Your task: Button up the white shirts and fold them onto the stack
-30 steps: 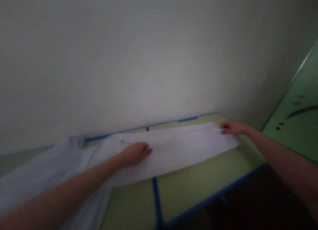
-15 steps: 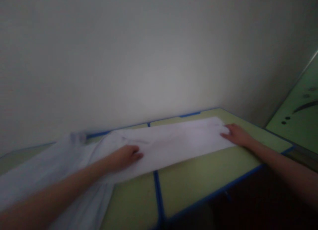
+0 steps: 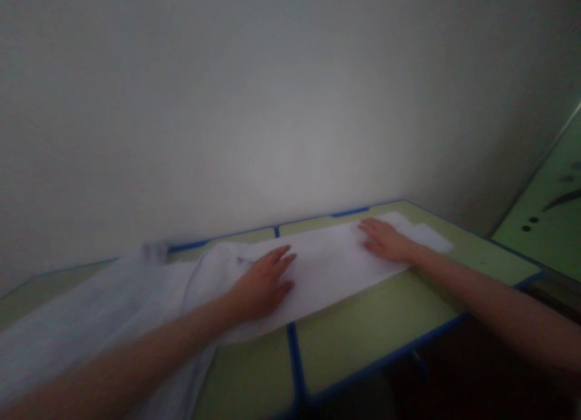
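Note:
A long white cloth [image 3: 327, 265] lies folded in a strip across a green table [image 3: 363, 323] with blue edging. My left hand [image 3: 263, 281] rests flat on the strip's left part, fingers stretched out and apart. My right hand [image 3: 384, 239] lies flat on the strip's right part, fingers extended, a little short of the cloth's right end [image 3: 431, 237]. More white fabric [image 3: 91, 311] spreads loosely over the table's left side and under my left forearm.
A pale wall [image 3: 272, 105] rises directly behind the table. A blue seam [image 3: 295, 359] divides the tabletop in front of me. At the right stands a green panel [image 3: 544, 214] with dark marks. Below the table's front edge it is dark.
My right hand has slid left from the cloth's right end toward the middle. My left hand has opened flat and moved slightly right on the cloth.

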The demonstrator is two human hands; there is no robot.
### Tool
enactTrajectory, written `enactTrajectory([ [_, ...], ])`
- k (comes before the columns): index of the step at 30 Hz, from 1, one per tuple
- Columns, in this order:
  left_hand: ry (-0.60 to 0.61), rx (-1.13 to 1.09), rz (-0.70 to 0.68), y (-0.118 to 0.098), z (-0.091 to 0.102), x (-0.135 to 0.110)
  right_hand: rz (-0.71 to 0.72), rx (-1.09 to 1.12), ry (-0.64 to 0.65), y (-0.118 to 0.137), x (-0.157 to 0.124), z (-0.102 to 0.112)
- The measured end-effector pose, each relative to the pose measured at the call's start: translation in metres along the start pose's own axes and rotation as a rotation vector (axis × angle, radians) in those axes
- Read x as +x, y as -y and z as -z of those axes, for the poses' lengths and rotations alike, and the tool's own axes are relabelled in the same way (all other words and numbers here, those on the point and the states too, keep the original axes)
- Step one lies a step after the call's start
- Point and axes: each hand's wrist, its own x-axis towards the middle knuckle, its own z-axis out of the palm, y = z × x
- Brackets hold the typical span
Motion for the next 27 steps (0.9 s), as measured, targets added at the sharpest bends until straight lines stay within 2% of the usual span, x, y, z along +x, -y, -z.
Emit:
enactTrajectory([
  [2, 0.036, 0.021, -0.111, -0.005, -0.009, 0.003, 0.133, 0.025, 0.068, 0.05, 0.015, -0.02],
  [4, 0.106, 0.032, -0.136, -0.004, -0.021, 0.005, 0.204, 0.033, 0.145, 0.088, 0.024, -0.038],
  [7, 0.158, 0.055, -0.046, 0.013, -0.034, 0.005, 0.17, 0.014, 0.243, 0.112, 0.03, -0.054],
  [11, 0.159, 0.143, 0.09, 0.062, -0.031, 0.002, 0.093, -0.009, 0.266, 0.103, 0.037, -0.058],
  [15, 0.219, 0.192, 0.285, 0.115, -0.023, -0.001, 0.13, -0.023, 0.263, 0.081, 0.047, -0.055],
  [17, 0.247, 0.167, 0.296, 0.134, -0.022, -0.001, 0.165, -0.029, 0.274, 0.069, 0.053, -0.055],
  [20, 0.277, 0.13, 0.277, 0.151, -0.022, -0.003, 0.188, -0.043, 0.297, 0.059, 0.064, -0.056],
  [23, 0.283, 0.155, 0.296, 0.163, -0.021, -0.006, 0.151, -0.062, 0.286, 0.055, 0.074, -0.061],
  [27, 0.303, 0.216, 0.337, 0.17, -0.014, -0.007, 0.182, -0.043, 0.259, 0.049, 0.08, -0.065],
])
